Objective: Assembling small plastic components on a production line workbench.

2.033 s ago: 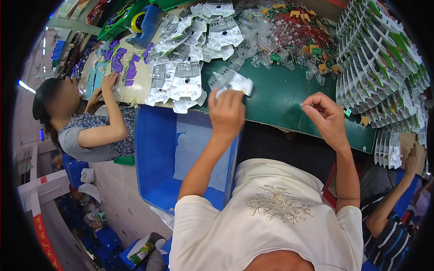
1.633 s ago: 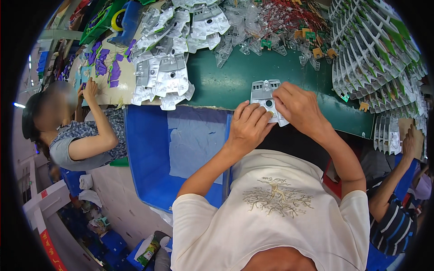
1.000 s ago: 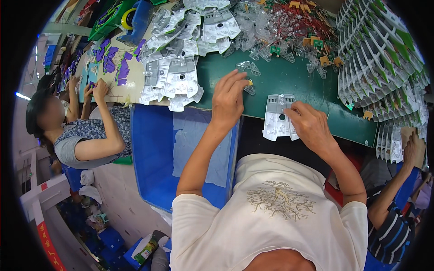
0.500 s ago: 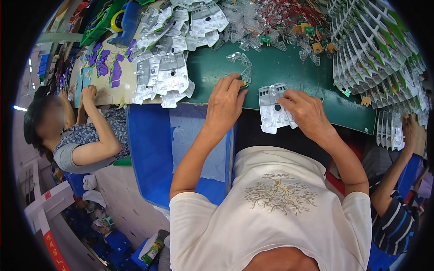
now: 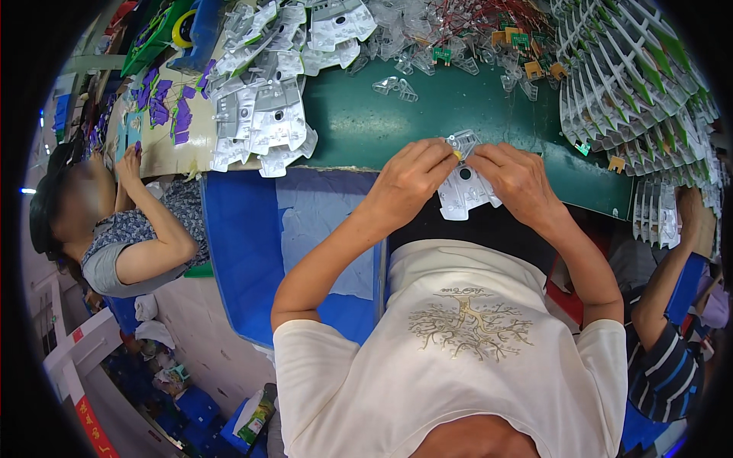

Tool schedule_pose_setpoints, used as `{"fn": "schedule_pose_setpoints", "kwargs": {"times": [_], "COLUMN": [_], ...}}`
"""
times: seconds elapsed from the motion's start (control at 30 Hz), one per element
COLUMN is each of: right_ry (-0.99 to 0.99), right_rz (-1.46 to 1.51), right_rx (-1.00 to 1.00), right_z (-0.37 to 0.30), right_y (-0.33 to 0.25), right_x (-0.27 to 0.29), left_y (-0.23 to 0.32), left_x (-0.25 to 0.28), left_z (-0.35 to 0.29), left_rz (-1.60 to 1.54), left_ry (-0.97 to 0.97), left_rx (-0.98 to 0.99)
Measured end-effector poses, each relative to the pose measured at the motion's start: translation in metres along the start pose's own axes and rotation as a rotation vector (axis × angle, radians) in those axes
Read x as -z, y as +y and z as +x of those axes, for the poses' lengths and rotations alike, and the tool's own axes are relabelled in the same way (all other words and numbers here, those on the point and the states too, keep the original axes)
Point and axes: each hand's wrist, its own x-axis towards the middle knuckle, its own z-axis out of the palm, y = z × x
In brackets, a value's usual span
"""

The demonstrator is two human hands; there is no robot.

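Note:
A silver-white moulded plastic panel (image 5: 466, 200) with a round dark hole lies at the bench's front edge, its lower part sticking out past it. My left hand (image 5: 412, 185) pinches a small clear plastic piece (image 5: 463, 140) against the panel's upper part; a bit of yellow shows at the fingertips. Closed on the panel's right side, my right hand (image 5: 521, 183) has its fingers close to the clear piece. The fingers hide how the two parts meet. Beyond the hands, more loose clear plastic pieces (image 5: 396, 88) rest on the green bench top (image 5: 351, 126).
Stacked silver panels (image 5: 279, 114) stand at the left, and tall rows of grey-green panels (image 5: 626, 84) at the right. Clear parts, red wires and small boards (image 5: 458, 38) heap up at the back. A blue bin (image 5: 244, 267) is below the edge. Co-workers sit on both sides.
My left hand has moved right, from the loose clear pieces to the panel, bringing a clear piece. My right hand has stayed at the panel, its fingers now closer to the left ones.

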Motion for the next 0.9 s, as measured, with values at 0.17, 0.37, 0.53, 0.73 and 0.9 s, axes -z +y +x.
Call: {"fn": "schedule_pose_setpoints", "kwargs": {"times": [0.17, 0.37, 0.53, 0.73, 0.9], "right_ry": [0.075, 0.064, -0.056, -0.141, 0.038], "right_rz": [0.087, 0.193, 0.233, 0.148, 0.292], "right_rx": [-0.084, -0.304, -0.306, -0.313, -0.277], "right_z": [-0.001, -0.001, -0.011, -0.012, -0.013], "right_y": [0.003, -0.003, -0.012, -0.013, -0.016], "right_x": [-0.004, 0.009, 0.024, 0.023, 0.028], "left_y": [0.004, 0.000, 0.004, -0.002, 0.000], "left_x": [-0.005, -0.022, -0.033, -0.022, -0.015], "left_z": [0.004, -0.008, -0.011, -0.001, -0.001], "left_rz": [0.064, -0.031, -0.214, -0.261, -0.163], "left_ry": [-0.057, 0.123, 0.251, 0.036, -0.130], "left_rx": [0.023, 0.051, 0.211, 0.134, 0.111]}}
